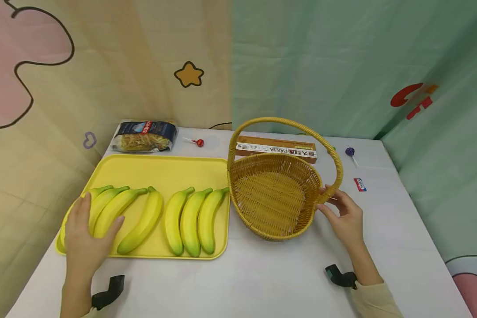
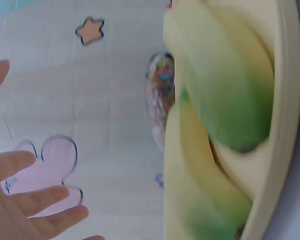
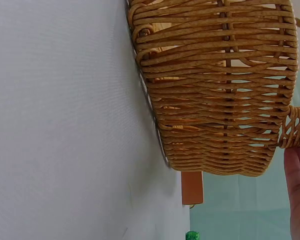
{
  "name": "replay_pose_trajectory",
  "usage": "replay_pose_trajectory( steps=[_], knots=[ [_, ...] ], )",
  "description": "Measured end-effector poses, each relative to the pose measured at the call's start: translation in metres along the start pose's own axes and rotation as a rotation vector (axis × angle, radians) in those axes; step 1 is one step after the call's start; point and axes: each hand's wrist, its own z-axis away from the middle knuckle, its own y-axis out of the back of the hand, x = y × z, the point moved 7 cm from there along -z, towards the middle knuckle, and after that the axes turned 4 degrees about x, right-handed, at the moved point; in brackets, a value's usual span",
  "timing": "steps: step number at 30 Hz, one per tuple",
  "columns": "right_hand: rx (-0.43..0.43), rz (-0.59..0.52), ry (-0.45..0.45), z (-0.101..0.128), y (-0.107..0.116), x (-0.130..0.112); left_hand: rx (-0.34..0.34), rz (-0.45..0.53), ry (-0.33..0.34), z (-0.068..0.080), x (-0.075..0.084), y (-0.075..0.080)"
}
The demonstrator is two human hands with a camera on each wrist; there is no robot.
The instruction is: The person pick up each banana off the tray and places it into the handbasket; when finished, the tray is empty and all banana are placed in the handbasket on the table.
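Note:
My left hand (image 1: pixel 85 240) is over the left end of a yellow tray (image 1: pixel 171 170), fingers and thumb spread. Several yellow bananas with green ends lie in the tray; one banana (image 1: pixel 115 213) is beside the thumb, and others are partly hidden behind the hand. In the left wrist view, the spread fingers (image 2: pixel 42 200) hold nothing. My right hand (image 1: pixel 346 221) pinches a wicker basket (image 1: pixel 270 201) where its arched handle joins the rim. The basket stands on the table right of the tray, with nothing inside. Its woven side fills much of the right wrist view.
Behind the tray lie a bag of pasta (image 1: pixel 145 136) and a red lollipop (image 1: pixel 199 142). A pasta box (image 1: pixel 276 147) lies behind the basket. Toward the right are a purple lollipop (image 1: pixel 350 152) and a small red-and-blue packet (image 1: pixel 359 184). Curtains enclose the table's back and sides.

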Motion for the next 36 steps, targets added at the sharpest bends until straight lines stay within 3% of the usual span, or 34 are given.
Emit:
replay_pose_trajectory(
  steps=[2,7,15,19,23,36],
  knots=[
    [0.000,-0.027,0.004,0.000,0.000,0.000,0.109,0.039,0.047,-0.002,-0.012,0.015],
    [0.002,-0.106,0.019,0.001,0.001,0.001,0.248,0.126,0.311,-0.011,-0.052,0.038],
    [0.010,-0.132,0.031,0.003,0.003,0.006,0.293,0.364,0.533,-0.017,-0.093,0.041],
    [0.011,-0.163,0.041,0.003,0.001,0.006,0.240,0.329,0.636,-0.014,-0.107,0.034],
    [0.016,-0.145,0.034,0.005,-0.001,0.007,0.192,0.231,0.664,-0.014,-0.117,0.027],
    [0.019,-0.117,0.032,0.005,-0.001,0.007,0.111,0.063,0.630,-0.018,-0.141,0.018]
  ],
)
